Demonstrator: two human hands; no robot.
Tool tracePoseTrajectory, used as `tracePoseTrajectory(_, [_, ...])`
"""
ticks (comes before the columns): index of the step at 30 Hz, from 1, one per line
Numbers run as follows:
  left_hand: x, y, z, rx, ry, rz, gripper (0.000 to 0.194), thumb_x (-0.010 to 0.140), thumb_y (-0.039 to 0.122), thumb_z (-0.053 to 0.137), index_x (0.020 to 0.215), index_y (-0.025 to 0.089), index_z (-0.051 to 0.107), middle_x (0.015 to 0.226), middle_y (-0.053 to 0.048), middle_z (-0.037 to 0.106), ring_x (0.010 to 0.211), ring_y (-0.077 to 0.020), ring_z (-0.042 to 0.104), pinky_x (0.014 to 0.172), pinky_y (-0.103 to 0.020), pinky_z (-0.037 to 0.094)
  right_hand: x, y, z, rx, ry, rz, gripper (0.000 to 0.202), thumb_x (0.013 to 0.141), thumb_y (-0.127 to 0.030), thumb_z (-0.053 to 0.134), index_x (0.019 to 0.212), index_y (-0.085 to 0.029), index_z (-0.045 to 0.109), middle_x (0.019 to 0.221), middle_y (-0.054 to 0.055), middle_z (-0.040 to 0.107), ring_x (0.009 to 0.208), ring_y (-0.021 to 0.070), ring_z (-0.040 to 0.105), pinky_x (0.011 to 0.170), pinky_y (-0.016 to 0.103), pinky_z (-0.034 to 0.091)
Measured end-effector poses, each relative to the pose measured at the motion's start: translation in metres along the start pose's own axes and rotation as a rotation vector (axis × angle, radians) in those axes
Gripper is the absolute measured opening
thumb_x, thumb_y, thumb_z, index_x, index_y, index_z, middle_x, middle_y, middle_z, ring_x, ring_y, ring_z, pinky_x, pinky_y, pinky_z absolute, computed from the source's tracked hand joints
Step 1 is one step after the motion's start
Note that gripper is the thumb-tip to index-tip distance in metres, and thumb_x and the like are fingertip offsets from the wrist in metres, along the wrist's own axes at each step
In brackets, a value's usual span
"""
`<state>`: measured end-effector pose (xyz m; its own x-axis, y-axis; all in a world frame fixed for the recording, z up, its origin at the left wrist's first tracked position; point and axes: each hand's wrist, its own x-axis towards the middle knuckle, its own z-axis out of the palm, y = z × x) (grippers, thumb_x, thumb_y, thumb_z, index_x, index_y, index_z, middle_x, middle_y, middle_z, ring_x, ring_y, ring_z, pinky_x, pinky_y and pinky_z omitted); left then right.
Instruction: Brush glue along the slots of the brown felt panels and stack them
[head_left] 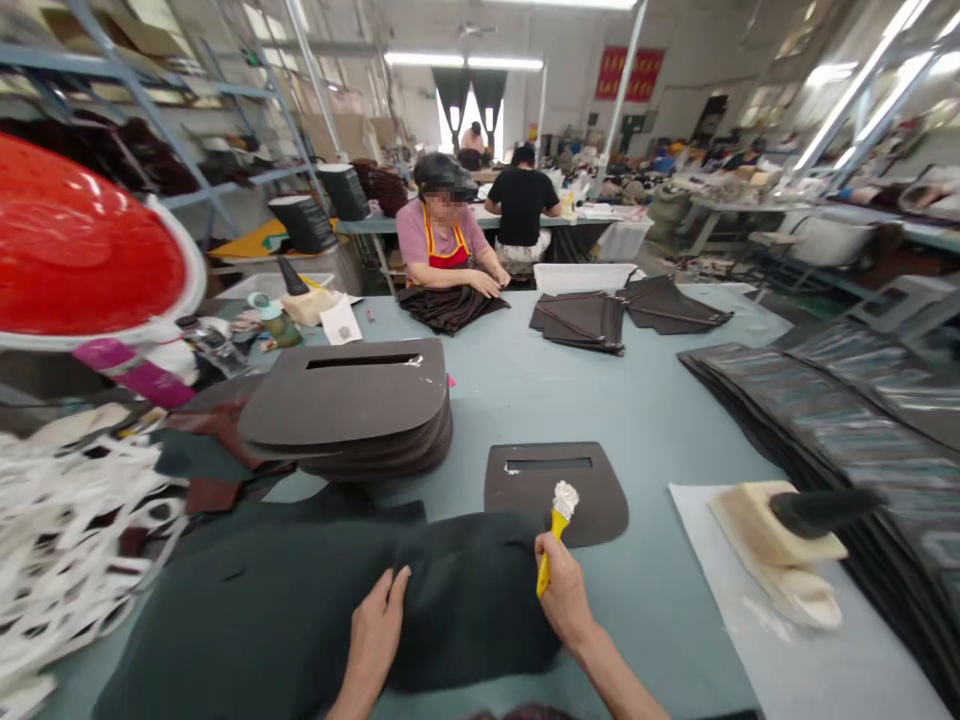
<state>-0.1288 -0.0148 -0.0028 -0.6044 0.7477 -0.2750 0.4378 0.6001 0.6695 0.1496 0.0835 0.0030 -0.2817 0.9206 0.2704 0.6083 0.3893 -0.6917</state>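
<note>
My right hand is wrapped round a brush with a yellow handle, its bristles up and coated in white paste. Just beyond the brush lies a dark panel with a long slot. Dark green sheets spread across the near side of the table. My left hand rests on them, its fingers near a fold, with no object visible in it. To the left sits a stack of slotted dark panels, white marks by the top one's slot.
A tub with a black-handled tool stands on a white sheet at right, beside layered dark pieces. White strips pile up at left. A person handles dark pieces across the table. A red object fills the upper left.
</note>
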Motion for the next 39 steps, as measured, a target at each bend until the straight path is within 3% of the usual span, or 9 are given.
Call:
tracePoseTrajectory(7, [0.029, 0.089, 0.078, -0.07, -0.177, 0.278, 0.025, 0.083, 0.035, 0.043, 0.094, 0.02, 0.059, 0.095, -0.007, 0.069, 0.09, -0.0203, 0.064, 0.08, -0.029, 0.047, 0.03, 0.089, -0.068, -0.282, 0.187, 0.165, 0.017, 0.08, -0.01, 0.034, 0.085, -0.019, 0.048, 0.07, 0.0, 0.048, 0.061, 0.0134, 0.048, 0.058, 0.022, 0.034])
tracePoseTrajectory(12, [0.042, 0.115, 0.123, -0.03, -0.172, 0.284, 0.018, 0.078, 0.022, 0.049, 0.094, 0.017, 0.056, 0.082, -0.006, 0.066, 0.079, -0.019, 0.064, 0.075, -0.029, 0.046, 0.042, 0.136, -0.08, -0.438, 0.168, 0.248, 0.016, 0.079, -0.009, 0.04, 0.087, -0.018, 0.05, 0.074, 0.001, 0.049, 0.06, 0.0124, 0.046, 0.054, 0.022, 0.029])
tracePoseTrajectory(18, [0.037, 0.116, 0.132, 0.013, -0.106, 0.286, 0.026, 0.075, 0.019, 0.051, 0.101, 0.018, 0.049, 0.088, -0.005, 0.059, 0.088, -0.019, 0.059, 0.083, -0.031, 0.044, 0.042, 0.151, -0.074, -0.493, 0.152, 0.28, 0.016, 0.082, -0.01, 0.043, 0.094, -0.016, 0.052, 0.086, 0.005, 0.049, 0.064, 0.0123, 0.046, 0.055, 0.022, 0.032])
tracePoseTrajectory(23, [0.029, 0.121, 0.124, -0.019, -0.057, 0.296, 0.023, 0.078, 0.023, 0.05, 0.1, 0.017, 0.05, 0.093, -0.006, 0.057, 0.089, -0.0185, 0.057, 0.085, -0.032, 0.045, 0.04, 0.15, -0.083, -0.564, 0.221, 0.215, 0.029, 0.074, -0.005, 0.039, 0.096, -0.016, 0.055, 0.076, 0.005, 0.051, 0.069, 0.0176, 0.051, 0.062, 0.026, 0.039])
tracePoseTrajectory(27, [0.013, 0.137, 0.094, -0.066, 0.058, 0.31, 0.024, 0.086, 0.029, 0.043, 0.105, 0.018, 0.052, 0.104, -0.009, 0.056, 0.099, -0.0187, 0.056, 0.088, -0.034, 0.046, 0.055, 0.131, -0.098, -0.558, 0.285, 0.147, 0.022, 0.083, -0.026, 0.04, 0.088, -0.018, 0.059, 0.075, 0.008, 0.058, 0.055, 0.018, 0.049, 0.054, 0.029, 0.038])
tracePoseTrajectory(30, [0.007, 0.157, 0.047, -0.078, 0.142, 0.507, 0.025, 0.09, 0.027, 0.039, 0.11, 0.022, 0.052, 0.108, -0.007, 0.054, 0.102, -0.0169, 0.054, 0.092, -0.034, 0.044, 0.09, 0.09, -0.106, -0.462, 0.277, 0.097, 0.032, 0.087, -0.042, 0.038, 0.097, -0.023, 0.061, 0.077, 0.007, 0.062, 0.049, 0.0174, 0.05, 0.048, 0.03, 0.038])
tracePoseTrajectory(32, [0.013, 0.169, 0.005, -0.036, 0.285, 0.638, 0.026, 0.09, 0.027, 0.041, 0.113, 0.023, 0.052, 0.112, -0.007, 0.054, 0.106, -0.0175, 0.052, 0.094, -0.035, 0.043, 0.122, 0.041, -0.106, -0.374, 0.314, 0.039, 0.043, 0.086, -0.052, 0.037, 0.108, -0.023, 0.06, 0.084, 0.008, 0.064, 0.059, 0.0208, 0.057, 0.053, 0.031, 0.043])
tracePoseTrajectory(35, [0.039, 0.174, -0.064, 0.045, 0.574, 0.726, 0.025, 0.089, 0.025, 0.046, 0.112, 0.022, 0.054, 0.114, -0.008, 0.055, 0.112, -0.0201, 0.05, 0.098, -0.04, 0.039, 0.17, -0.059, -0.096, -0.115, 0.353, -0.062, 0.051, 0.085, -0.059, 0.038, 0.109, -0.021, 0.061, 0.1, 0.009, 0.065, 0.081, 0.0233, 0.062, 0.068, 0.033, 0.048])
tracePoseTrajectory(39, [0.087, 0.157, -0.136, 0.16, 0.808, 0.682, 0.032, 0.088, 0.026, 0.048, 0.12, 0.018, 0.051, 0.126, -0.012, 0.052, 0.126, -0.0244, 0.041, 0.104, -0.045, 0.034, 0.221, -0.198, -0.05, 0.317, 0.261, -0.038, 0.043, 0.078, -0.054, 0.058, 0.101, -0.018, 0.064, 0.071, 0.003, 0.061, 0.058, 0.0151, 0.055, 0.056, 0.026, 0.045])
